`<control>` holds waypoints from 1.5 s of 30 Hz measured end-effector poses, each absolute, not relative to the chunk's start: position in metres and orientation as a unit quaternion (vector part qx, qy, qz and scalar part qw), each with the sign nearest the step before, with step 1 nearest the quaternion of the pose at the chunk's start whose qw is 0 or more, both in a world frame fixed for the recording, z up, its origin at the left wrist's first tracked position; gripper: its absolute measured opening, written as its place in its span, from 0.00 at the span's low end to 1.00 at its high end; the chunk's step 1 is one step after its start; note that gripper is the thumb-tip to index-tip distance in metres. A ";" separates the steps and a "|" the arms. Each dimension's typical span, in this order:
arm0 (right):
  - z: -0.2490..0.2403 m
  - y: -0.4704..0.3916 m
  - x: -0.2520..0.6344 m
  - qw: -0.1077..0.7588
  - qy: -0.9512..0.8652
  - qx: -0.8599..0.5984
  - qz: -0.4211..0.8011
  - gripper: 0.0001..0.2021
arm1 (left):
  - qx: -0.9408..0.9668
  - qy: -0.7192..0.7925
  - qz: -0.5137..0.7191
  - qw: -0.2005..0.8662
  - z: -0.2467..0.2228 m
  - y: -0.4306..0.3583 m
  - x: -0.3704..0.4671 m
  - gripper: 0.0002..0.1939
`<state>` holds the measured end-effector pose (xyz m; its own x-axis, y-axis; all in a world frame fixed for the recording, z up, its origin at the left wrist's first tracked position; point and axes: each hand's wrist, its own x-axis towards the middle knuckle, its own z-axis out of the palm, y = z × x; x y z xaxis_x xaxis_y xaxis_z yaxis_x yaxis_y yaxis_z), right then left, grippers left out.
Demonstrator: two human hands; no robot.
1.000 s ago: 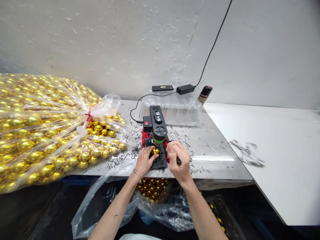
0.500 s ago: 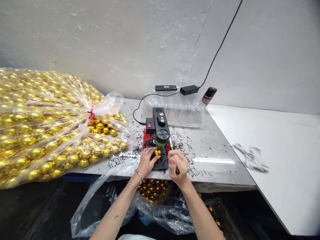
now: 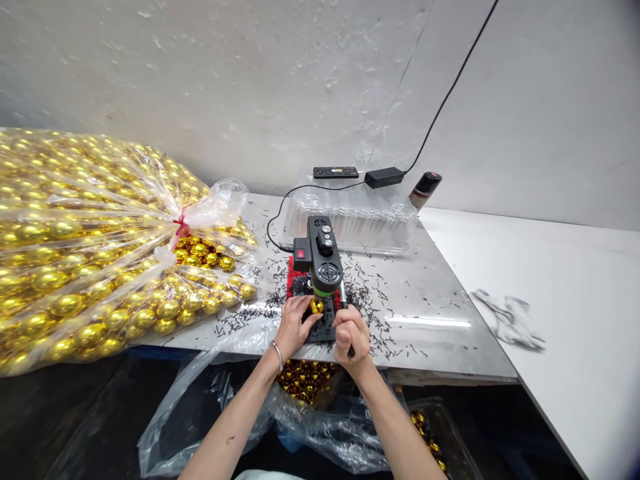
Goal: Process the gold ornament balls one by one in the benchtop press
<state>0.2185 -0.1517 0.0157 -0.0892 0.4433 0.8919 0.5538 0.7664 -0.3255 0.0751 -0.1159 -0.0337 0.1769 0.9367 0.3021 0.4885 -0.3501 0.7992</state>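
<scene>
A shiny gold ball (image 3: pixel 317 306) sits under the head of a small black bench drill press (image 3: pixel 324 250). My left hand (image 3: pixel 294 325) pinches the ball between thumb and fingers, close to the press's black base (image 3: pixel 320 333). My right hand (image 3: pixel 352 335) is wrapped round the black grip of the press's lever (image 3: pixel 343 293), on the right side. The contact between the tool tip and the ball is hidden by the head.
A large clear bag of gold balls (image 3: pixel 90 253) lies at left. Black shavings (image 3: pixel 370 293) litter the metal tabletop (image 3: pixel 450 347). Behind stand clear plastic trays (image 3: pixel 350 223), a power adapter (image 3: pixel 384 177) and a spray can (image 3: pixel 425 190). Gloves (image 3: pixel 510 320) lie right; an open bag (image 3: pixel 170 413) hangs below.
My right hand has shifted slightly left and toward the press along with the lever. My left hand still holds the gold ball in place. The view has shifted a little.
</scene>
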 end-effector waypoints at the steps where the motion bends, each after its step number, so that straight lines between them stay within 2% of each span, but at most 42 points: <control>1: 0.016 -0.152 0.219 0.582 -0.737 -0.340 -0.047 0.13 | 0.714 0.499 0.406 0.278 -0.033 -0.116 0.075 0.15; 13: 0.013 -0.150 0.220 0.576 -0.742 -0.337 -0.064 0.13 | 0.714 0.498 0.404 0.282 -0.031 -0.116 0.075 0.15; 28: 0.007 -0.147 0.219 0.572 -0.754 -0.312 -0.082 0.13 | 0.731 0.500 0.398 0.239 -0.035 -0.115 0.075 0.16; 31: 0.021 -0.149 0.217 0.598 -0.736 -0.312 -0.061 0.13 | 0.735 0.498 0.405 0.220 -0.039 -0.114 0.076 0.15; 36: 0.081 -0.154 0.215 0.602 -0.704 -0.375 0.033 0.13 | 0.729 0.492 0.424 0.216 -0.032 -0.113 0.075 0.15; 41: 0.110 -0.156 0.214 0.592 -0.697 -0.400 0.063 0.13 | 0.738 0.472 0.433 0.211 -0.024 -0.162 0.061 0.19; 45: 0.097 -0.159 0.214 0.596 -0.697 -0.394 0.064 0.11 | 0.813 0.413 0.332 0.242 -0.057 -0.235 0.048 0.22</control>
